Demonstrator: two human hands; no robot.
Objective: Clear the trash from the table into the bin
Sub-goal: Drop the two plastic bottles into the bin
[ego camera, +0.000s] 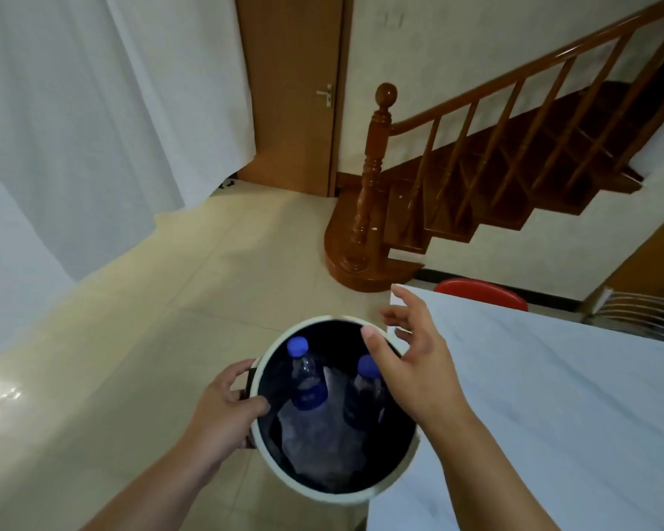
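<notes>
Both forearms reach over the bin (361, 499) — left hand (223, 408) clamped on its rim, right hand (414, 362) spread, empty above two bottles (303, 373) inside; the table (552, 415) shows bare — seemingly done.

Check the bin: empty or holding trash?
Holding trash: the bin contains two blue-capped bottles and crumpled clear plastic.

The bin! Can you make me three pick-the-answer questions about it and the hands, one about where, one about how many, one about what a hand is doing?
1. Where is the bin?
A on the table
B on the stairs
C beside the table

2. How many blue caps show inside?
A two
B four
C none

3. What is the right hand doing?
A squeezing a bottle
B spread open, empty
C gripping the rim

Answers: C, it is at the table's edge; A, one cap on each bottle; B, fingers splayed, while the left hand grips the rim.
</notes>
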